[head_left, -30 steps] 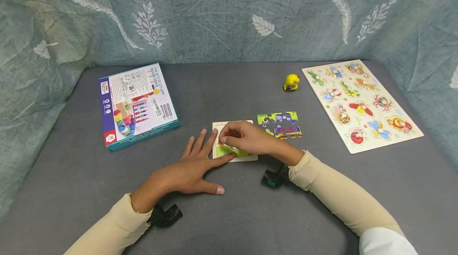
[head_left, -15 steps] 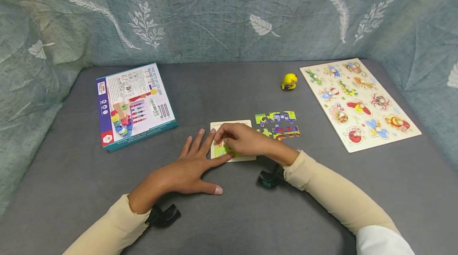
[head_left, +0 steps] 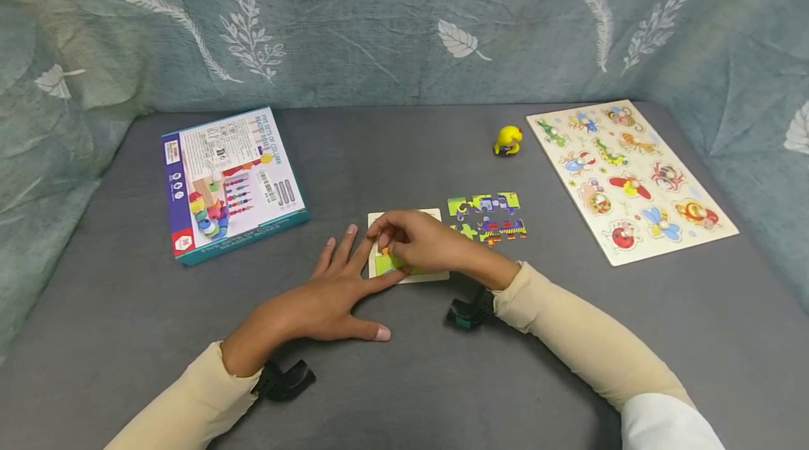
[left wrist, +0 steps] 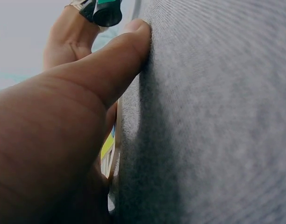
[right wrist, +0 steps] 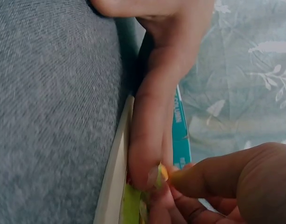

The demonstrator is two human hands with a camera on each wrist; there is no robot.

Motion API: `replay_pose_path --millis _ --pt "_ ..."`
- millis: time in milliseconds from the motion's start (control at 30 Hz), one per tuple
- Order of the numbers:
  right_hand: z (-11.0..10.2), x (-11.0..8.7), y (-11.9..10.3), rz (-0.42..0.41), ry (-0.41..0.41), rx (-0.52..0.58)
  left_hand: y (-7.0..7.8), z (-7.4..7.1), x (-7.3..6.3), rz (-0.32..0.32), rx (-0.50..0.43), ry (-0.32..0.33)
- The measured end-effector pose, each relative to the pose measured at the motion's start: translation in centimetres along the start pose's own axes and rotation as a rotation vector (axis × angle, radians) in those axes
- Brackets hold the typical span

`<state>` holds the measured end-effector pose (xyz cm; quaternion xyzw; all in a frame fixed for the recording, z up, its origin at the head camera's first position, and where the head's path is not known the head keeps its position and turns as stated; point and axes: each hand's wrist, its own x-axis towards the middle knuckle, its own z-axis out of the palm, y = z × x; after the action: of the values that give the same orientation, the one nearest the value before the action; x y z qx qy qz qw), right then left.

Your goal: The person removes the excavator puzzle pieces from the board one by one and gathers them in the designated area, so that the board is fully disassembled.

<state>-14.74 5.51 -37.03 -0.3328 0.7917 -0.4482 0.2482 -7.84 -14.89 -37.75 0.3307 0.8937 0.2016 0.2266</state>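
Observation:
My left hand (head_left: 325,302) lies palm down with its fingers spread, the index finger resting on the near edge of a small wooden puzzle board (head_left: 425,279). Above the board's left part, my right hand (head_left: 432,245) pinches a small green and orange puzzle piece (right wrist: 161,174) between thumb and fingers. It is mostly hidden by the fingers, and I cannot tell whether it touches the board. Green picture pieces (head_left: 387,265) lie inside the frame, partly covered by both hands. Right of the board are several loose purple and green train puzzle pieces (head_left: 489,203).
On the left lies a bead-set box (head_left: 234,183). A yellow toy figure (head_left: 508,140) stands behind the loose pieces. A large insect picture board (head_left: 632,183) lies at the right on the grey table (head_left: 404,380). A leaf-patterned curtain (head_left: 354,29) hangs behind.
My right hand has shifted slightly left across the board, its fingertips now closer to the board's left edge. The left hand stays in place. The head view has drifted a little.

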Motion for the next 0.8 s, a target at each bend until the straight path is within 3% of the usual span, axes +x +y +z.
replay_pose_path --millis 433,800 --pt "-0.34 -0.34 0.54 -0.063 0.000 0.033 0.39 -0.02 0.21 0.012 0.001 0.013" --pt "-0.96 -0.35 0.46 -0.001 0.045 0.068 0.17 0.05 0.10 0.002 0.004 0.015"
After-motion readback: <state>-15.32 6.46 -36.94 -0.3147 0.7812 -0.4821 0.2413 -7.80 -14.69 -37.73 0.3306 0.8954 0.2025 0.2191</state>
